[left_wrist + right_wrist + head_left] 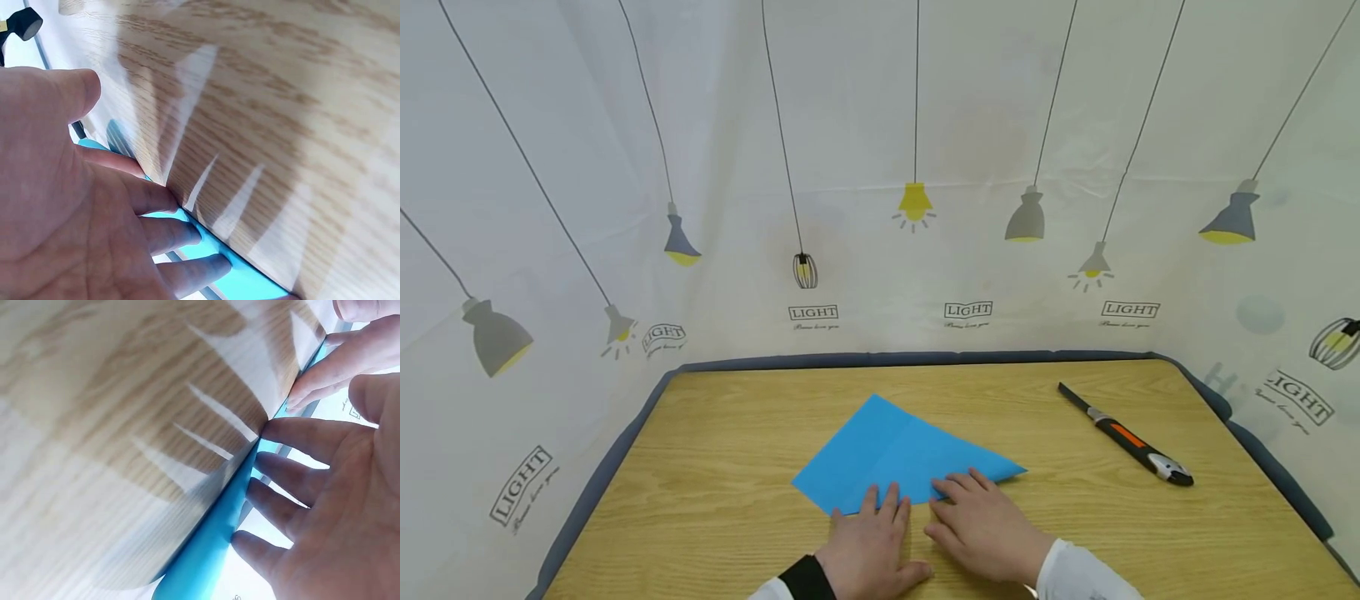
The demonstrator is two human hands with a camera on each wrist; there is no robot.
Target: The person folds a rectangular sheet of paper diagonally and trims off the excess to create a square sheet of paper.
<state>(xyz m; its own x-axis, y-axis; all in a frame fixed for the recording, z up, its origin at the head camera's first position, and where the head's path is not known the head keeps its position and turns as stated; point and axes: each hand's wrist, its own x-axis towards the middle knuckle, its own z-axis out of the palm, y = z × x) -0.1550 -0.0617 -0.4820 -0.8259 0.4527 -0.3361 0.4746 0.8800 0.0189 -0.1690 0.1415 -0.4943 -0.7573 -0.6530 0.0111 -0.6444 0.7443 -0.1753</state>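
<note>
A sheet of blue paper (898, 450), with a folded edge toward the person, lies on the wooden table. The left hand (872, 542) presses its near edge with outstretched fingertips, the thumb spread to the side over bare wood. Just right of it, the right hand (985, 525) rests fingertips along the same edge, near the paper's pointed right corner. In the right wrist view the blue paper (212, 550) bulges up a little at the fold beside the spread fingers (275, 506). The left wrist view shows the left fingers (169, 234) straight on the paper's edge.
A utility knife (1127, 437) with a black and orange handle lies at the table's right side, its dark blade end pointing to the back left. The wooden table (715, 467) has a dark padded border (865, 360). Behind it hangs a white curtain (865, 125) printed with lamps.
</note>
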